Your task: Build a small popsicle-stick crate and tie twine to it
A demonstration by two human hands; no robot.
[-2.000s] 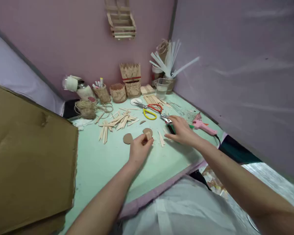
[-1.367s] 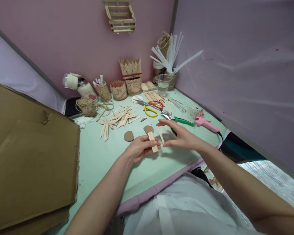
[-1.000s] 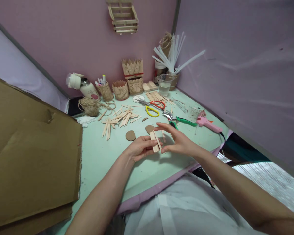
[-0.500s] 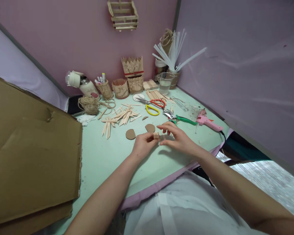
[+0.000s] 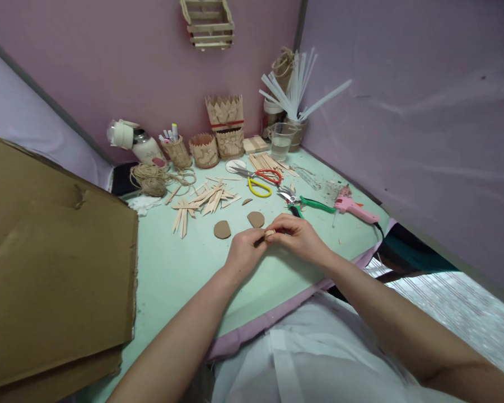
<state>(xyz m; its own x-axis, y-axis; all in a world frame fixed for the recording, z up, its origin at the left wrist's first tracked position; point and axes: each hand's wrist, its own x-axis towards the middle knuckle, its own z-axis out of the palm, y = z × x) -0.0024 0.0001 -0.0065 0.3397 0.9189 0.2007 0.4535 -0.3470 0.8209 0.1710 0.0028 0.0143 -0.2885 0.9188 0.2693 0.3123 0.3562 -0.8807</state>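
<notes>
Between my fingertips is a small pale wooden piece (image 5: 270, 233), mostly covered by the fingers. My left hand (image 5: 244, 251) pinches it from the left. From the right, my right hand (image 5: 294, 237) has its thumb and fingers closed on the same piece. Just beyond the hands lie two brown cardboard discs, each with a straight-cut side: one disc (image 5: 222, 229) to the left, the other disc (image 5: 256, 219) right behind the fingers. Green-handled pruning shears (image 5: 315, 204) rest beyond my right hand.
Split wooden sticks (image 5: 210, 197) lie in a loose heap. Scissors (image 5: 258, 178) with red and yellow handles are behind them. A pink glue gun (image 5: 357, 209) sits at the right edge. Large cardboard (image 5: 59, 257) stands at left. A water cup (image 5: 281, 143) and twine (image 5: 151, 180) are farther back.
My right hand has moved left and closed from an open pose onto the wooden piece. The left hand keeps its pinch. The view has shifted slightly.
</notes>
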